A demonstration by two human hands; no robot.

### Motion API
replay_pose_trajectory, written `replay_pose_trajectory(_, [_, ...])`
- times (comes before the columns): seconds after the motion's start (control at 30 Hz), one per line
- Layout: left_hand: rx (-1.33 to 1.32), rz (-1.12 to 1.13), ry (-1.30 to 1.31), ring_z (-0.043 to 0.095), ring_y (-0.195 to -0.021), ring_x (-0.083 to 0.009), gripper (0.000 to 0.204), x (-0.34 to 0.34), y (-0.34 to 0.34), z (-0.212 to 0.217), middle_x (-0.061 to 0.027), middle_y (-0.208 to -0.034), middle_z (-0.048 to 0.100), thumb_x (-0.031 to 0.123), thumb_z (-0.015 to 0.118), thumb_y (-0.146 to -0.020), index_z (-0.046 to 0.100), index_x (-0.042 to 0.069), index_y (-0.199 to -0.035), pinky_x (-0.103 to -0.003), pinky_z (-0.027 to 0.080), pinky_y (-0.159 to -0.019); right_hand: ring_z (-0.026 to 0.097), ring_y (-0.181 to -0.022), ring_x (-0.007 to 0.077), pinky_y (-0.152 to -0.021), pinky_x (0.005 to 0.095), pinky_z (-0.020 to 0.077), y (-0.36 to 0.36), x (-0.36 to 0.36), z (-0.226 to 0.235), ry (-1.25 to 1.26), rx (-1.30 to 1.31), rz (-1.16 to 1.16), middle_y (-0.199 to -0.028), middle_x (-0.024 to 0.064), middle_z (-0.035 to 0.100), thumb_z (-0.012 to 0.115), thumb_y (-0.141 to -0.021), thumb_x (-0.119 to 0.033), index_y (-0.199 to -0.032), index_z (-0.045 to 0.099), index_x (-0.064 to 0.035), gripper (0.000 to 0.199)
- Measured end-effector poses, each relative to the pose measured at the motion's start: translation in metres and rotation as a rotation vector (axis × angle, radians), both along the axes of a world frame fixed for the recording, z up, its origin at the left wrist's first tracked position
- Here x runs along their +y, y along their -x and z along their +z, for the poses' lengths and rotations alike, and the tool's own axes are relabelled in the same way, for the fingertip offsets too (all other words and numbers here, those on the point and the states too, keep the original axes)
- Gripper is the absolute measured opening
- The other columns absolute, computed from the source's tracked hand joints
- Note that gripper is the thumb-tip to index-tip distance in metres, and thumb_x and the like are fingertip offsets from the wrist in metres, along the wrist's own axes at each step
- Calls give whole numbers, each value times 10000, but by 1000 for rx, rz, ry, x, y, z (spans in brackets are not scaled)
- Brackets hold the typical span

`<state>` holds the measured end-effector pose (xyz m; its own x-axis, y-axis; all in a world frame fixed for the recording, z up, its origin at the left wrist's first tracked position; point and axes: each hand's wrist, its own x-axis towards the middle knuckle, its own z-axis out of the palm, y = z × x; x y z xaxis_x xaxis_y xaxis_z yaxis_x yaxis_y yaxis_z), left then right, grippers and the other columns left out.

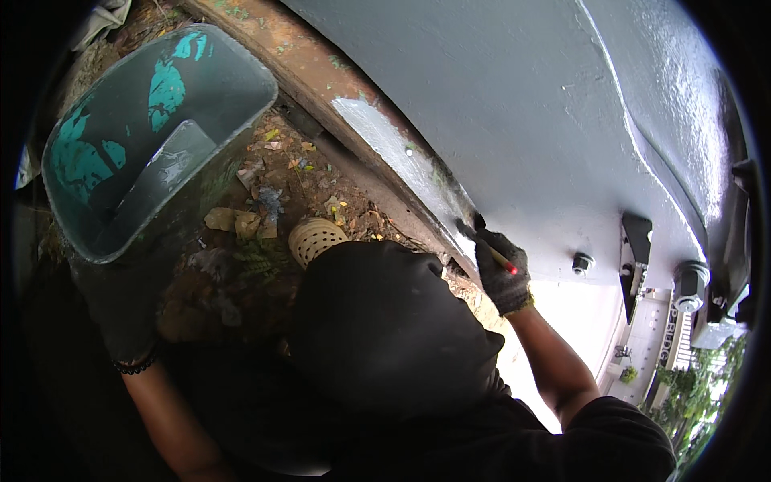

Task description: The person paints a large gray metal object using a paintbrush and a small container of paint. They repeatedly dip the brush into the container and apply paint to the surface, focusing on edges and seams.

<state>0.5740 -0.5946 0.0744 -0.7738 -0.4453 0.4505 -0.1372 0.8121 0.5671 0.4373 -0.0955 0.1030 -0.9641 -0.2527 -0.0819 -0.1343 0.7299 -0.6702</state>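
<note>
- Head view, looking down: the right hand (502, 277), in a dark knit glove, is curled tight around a paintbrush (490, 251) with a reddish handle. Its bristle end sits at about 10 o'clock from the knuckles, pressed on the lower edge of a big grey painted panel (514, 104).
- The brush is thin and light, I'd say, with a stiff handle and soft bristles. Gripping it mid-handle like a pencil looks right; wet paint could make it slippery closer to the bristles.
- The left hand (120, 313), also gloved, with a dark beaded bracelet (136, 365) at the wrist, is at 8 o'clock in the frame, wrapped under the base of a grey paint bucket (161, 136). I can't see the fingers clearly, but it's carrying the weight.
- The bucket is tilted toward the camera, with teal patches on the inside wall and grey paint pooled at the bottom. Probably heavyish and sloshy, with slick sides, so supporting it from below makes sense.
- A rusty brown beam (297, 60) runs along the panel's edge, its right part already coated grey.
- Below, at about 6 o'clock from the beam, there's dirt ground (313, 181) with dead leaves and a small cream perforated cap (315, 238).
- Two bolts or knobs (582, 262) stick out of the panel at 3 o'clock from the brush hand.
</note>
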Motion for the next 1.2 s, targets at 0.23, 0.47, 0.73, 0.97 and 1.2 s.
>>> replay_pose_trajectory(0.23, [-168,-137,111,735,-1052,-278,739,-22,-16,11,-131,-1227,733,254,992,-723,637,12,-1324,-421,599,-891,753,-875,271,-785,374,580,57,-50,-23,-136,354,322,-1050,199,774,661,-1043,-155,-1228,720,41,277])
replay_pose_trajectory(0.47, [-139,-112,68,734,-1058,-277,743,-30,-48,-8,-131,-1233,732,249,991,-724,633,12,-1330,-420,599,-893,623,-763,54,-672,248,545,-1,64,-44,-117,-92,-24,-900,-28,695,617,-1094,-197,-1277,741,-69,255])
replay_pose_trajectory(0.73, [-100,-141,59,732,-1066,-275,748,-27,-42,-14,-130,-1241,729,243,990,-726,627,12,-1338,-418,600,-895,600,-813,71,-733,253,506,-61,97,21,-78,-378,-431,-1166,-15,754,614,-1084,-205,-1311,715,-81,278])
replay_pose_trajectory(0.97, [-77,-131,67,730,-1073,-273,752,-18,-21,-2,-130,-1248,727,238,989,-727,623,12,-1344,-416,600,-897,574,-710,62,-647,253,500,-41,83,-7,116,-308,-662,-879,-19,659,710,-1035,-289,-1200,725,-77,269])
replay_pose_trajectory(1.2, [-79,-98,76,729,-1080,-272,757,-15,-21,3,-129,-1255,725,232,988,-728,618,12,-1351,-414,601,-899,764,-917,312,-821,375,587,27,8,-53,-301,47,-267,-1030,160,790,676,-1039,-171,-1264,745,-56,262])
